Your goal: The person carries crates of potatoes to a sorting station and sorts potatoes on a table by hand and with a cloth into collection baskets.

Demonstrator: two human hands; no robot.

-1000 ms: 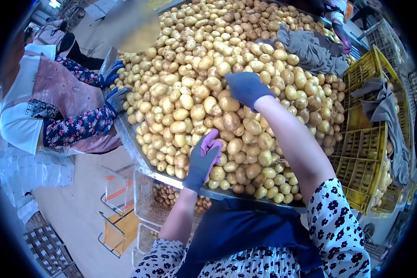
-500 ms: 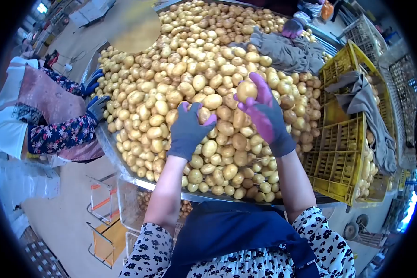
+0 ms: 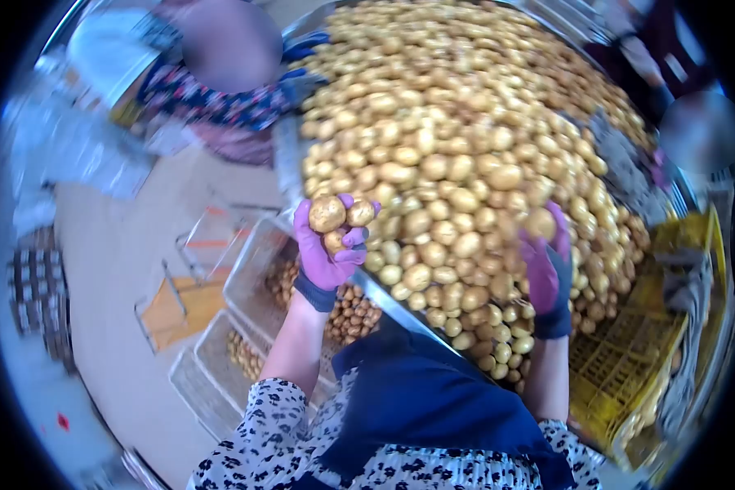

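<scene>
My left hand (image 3: 322,269), in a purple and grey glove, is turned palm up near the metal table's front edge (image 3: 404,314). Its fingers curl round three potatoes (image 3: 327,213). Over the right part of a large potato heap (image 3: 457,200), my right hand (image 3: 545,278), gloved alike, grips a single potato (image 3: 541,223) at its fingertips. The heap's pale, smooth potatoes fill the table top between and beyond both hands.
Below the table edge stand clear plastic crates (image 3: 249,269) with small potatoes (image 3: 355,317). A yellow crate (image 3: 629,367) with a grey cloth is at right. Co-workers' gloved hands reach the heap from the left (image 3: 302,86) and far right. An orange folding chair (image 3: 184,309) stands left.
My view has turned left. My left hand has left the heap and turned palm up, now showing three potatoes over the table edge. My right hand still holds a potato.
</scene>
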